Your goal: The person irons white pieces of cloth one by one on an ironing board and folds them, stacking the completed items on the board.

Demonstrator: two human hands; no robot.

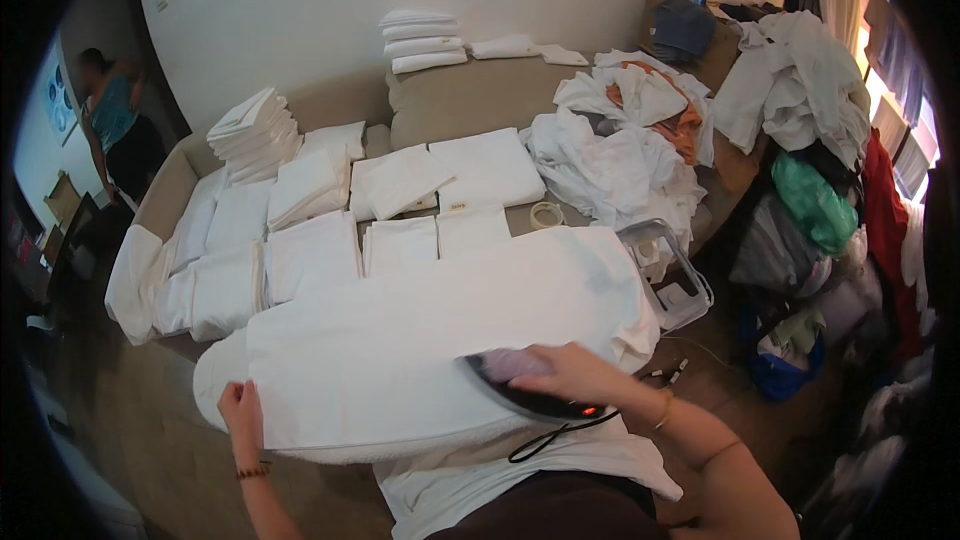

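A white cloth (390,330) is spread over an ironing board (214,382), whose rounded end shows at the left. My right hand (559,375) is closed around the handle of a clothes iron (517,386), which rests on the cloth near the board's near edge. An orange light glows at the iron's heel, and its black cord loops below. My left hand (241,409) pinches the cloth's near left edge. More white fabric hangs under the board beside my body.
Folded white cloths (311,247) cover much of a beige sofa (465,101); rumpled white laundry (622,165) lies at its right. A roll of tape (546,215) sits beyond the board. Bags, including a green one (814,202), stand right. Another person (120,120) is far left.
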